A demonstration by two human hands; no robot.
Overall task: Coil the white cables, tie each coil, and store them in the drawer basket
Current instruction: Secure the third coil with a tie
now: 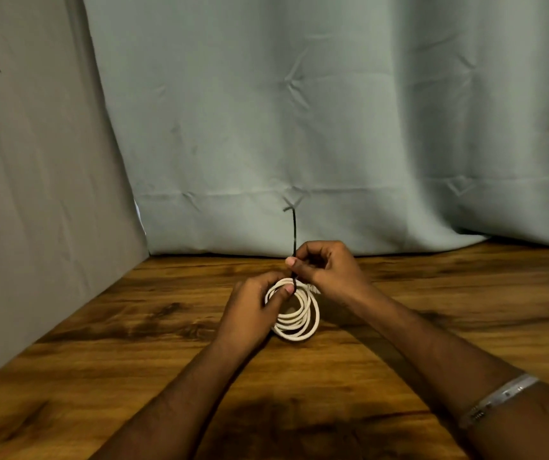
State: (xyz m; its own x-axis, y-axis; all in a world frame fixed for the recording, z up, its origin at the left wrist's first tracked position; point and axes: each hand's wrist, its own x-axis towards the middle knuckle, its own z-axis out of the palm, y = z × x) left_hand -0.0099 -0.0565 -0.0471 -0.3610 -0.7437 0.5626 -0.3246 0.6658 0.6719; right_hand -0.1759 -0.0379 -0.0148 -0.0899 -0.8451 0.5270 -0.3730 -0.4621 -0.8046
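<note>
A white cable wound into a coil (299,318) of several loops sits on the wooden table (133,343) between my hands. My left hand (255,310) grips the coil's left side, thumb pressed on the top loops. A thin black tie (294,232) wraps the coil's top and stands straight up from it. My right hand (326,267) pinches that tie just above the coil. A white plug end peeks out under my right hand. The drawer basket is out of view.
A grey-green curtain (333,127) hangs along the table's far edge. A grey panel (34,194) closes the left side. A silver bangle (499,398) is on my right wrist.
</note>
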